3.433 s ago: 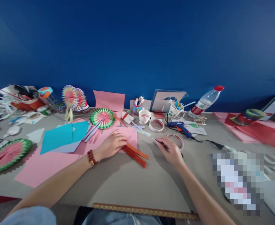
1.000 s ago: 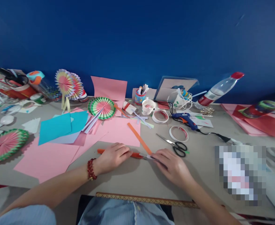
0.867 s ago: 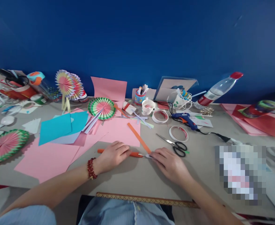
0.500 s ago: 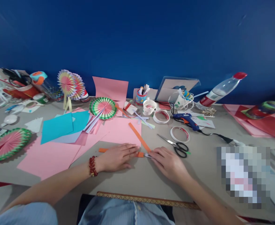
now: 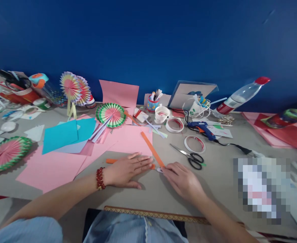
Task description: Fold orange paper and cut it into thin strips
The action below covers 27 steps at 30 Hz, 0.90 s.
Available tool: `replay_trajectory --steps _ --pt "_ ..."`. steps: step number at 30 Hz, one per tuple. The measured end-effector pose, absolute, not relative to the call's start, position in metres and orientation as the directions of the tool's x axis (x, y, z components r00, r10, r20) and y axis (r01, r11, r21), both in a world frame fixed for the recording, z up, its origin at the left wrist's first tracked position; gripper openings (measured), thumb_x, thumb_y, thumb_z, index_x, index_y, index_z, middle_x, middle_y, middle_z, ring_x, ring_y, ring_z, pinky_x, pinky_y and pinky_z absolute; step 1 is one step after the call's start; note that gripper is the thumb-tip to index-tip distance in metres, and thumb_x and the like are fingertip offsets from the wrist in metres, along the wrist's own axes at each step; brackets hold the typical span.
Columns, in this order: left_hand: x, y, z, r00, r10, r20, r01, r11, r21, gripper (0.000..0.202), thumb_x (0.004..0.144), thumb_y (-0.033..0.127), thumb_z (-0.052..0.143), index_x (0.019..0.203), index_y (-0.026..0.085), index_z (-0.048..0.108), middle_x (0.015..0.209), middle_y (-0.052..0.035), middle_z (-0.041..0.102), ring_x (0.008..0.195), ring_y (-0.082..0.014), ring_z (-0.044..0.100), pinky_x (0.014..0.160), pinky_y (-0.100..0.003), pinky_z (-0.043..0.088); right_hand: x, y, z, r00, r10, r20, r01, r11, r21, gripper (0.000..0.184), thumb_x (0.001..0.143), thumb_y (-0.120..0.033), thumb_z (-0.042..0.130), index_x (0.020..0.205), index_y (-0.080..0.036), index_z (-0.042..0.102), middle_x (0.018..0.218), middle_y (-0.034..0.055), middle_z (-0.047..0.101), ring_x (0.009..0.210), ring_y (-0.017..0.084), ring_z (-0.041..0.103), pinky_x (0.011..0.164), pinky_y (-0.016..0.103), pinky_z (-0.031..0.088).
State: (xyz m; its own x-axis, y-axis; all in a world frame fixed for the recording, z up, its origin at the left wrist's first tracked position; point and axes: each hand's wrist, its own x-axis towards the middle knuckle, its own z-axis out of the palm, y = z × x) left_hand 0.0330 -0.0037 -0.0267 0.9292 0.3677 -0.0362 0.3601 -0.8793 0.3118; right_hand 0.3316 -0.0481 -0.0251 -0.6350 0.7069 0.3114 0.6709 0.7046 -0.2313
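My left hand (image 5: 127, 169) lies flat, fingers stretched out, pressing an orange paper strip (image 5: 111, 161) onto the grey table (image 5: 148, 192). My right hand (image 5: 182, 179) is closed in a pinch at the strip's right end, on a small whitish bit that I cannot make out. A second orange strip (image 5: 151, 151) runs diagonally from the pink sheet (image 5: 131, 141) down to my right fingertips. Black-handled scissors (image 5: 190, 157) lie just right of my right hand.
Tape rolls (image 5: 194, 144), a blue glue gun (image 5: 202, 130) with cord, paper cups (image 5: 161, 114) and a water bottle (image 5: 240, 96) lie at the back. Folded paper fans (image 5: 111, 114), blue (image 5: 62, 135) and pink sheets fill the left. Red paper (image 5: 287, 136) lies at the right.
My left hand has flattened from a curled grip and slid right along the orange strip. My right hand has stayed at the strip's right end, pinching. The view shifted slightly.
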Motion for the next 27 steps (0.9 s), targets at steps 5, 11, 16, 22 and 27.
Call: replay_trajectory --steps 5,11,16,22,27 --pt "0.034 -0.004 -0.025 0.929 0.37 -0.031 0.36 -0.877 0.319 0.089 0.099 0.066 0.045 0.163 0.021 0.003 0.167 -0.0089 0.018 0.155 -0.0253 0.016 0.127 -0.047 0.003 0.33 -0.05 -0.027 -0.628 0.711 0.316 0.685 0.698 -0.209 0.024 0.102 -0.015 0.045 0.111 -0.016 0.067 0.095 0.008 0.068 0.087 0.02 0.06 0.078 0.031 0.05" --pt "0.034 -0.004 -0.024 0.933 0.359 -0.013 0.345 -0.884 0.315 0.089 0.098 0.064 0.048 0.163 0.021 0.005 0.167 -0.0086 0.02 0.154 -0.0265 0.019 0.127 -0.049 0.006 0.328 -0.053 -0.026 -0.624 0.713 0.321 0.691 0.694 -0.2 0.025 0.102 -0.016 0.043 0.109 -0.016 0.067 0.093 0.0081 0.068 0.086 0.02 0.06 0.076 0.031 0.049" --pt "0.033 -0.004 -0.026 0.933 0.36 0.001 0.341 -0.884 0.319 0.089 0.098 0.066 0.045 0.163 0.02 0.005 0.166 -0.0091 0.021 0.154 -0.0264 0.019 0.127 -0.049 0.007 0.326 -0.056 -0.025 -0.615 0.725 0.31 0.708 0.681 -0.186 0.022 0.1 -0.013 0.046 0.106 -0.016 0.067 0.093 0.0076 0.068 0.086 0.02 0.06 0.075 0.03 0.049" --pt "0.033 -0.004 -0.027 0.936 0.351 0.009 0.33 -0.889 0.316 0.086 0.1 0.065 0.039 0.163 0.02 0.002 0.167 -0.0095 0.018 0.155 -0.0257 0.015 0.127 -0.048 0.004 0.324 -0.06 -0.025 -0.605 0.732 0.313 0.713 0.673 -0.195 0.023 0.098 -0.01 0.047 0.107 -0.016 0.067 0.094 0.0073 0.068 0.086 0.02 0.06 0.077 0.03 0.049" --pt "0.034 -0.004 -0.027 0.932 0.363 -0.004 0.345 -0.882 0.321 0.087 0.099 0.066 0.042 0.163 0.02 0.005 0.166 -0.0106 0.021 0.155 -0.0263 0.017 0.127 -0.048 0.006 0.32 -0.063 -0.025 -0.587 0.748 0.311 0.735 0.653 -0.183 0.023 0.099 -0.012 0.046 0.106 -0.016 0.067 0.093 0.0075 0.067 0.085 0.02 0.06 0.076 0.031 0.05"
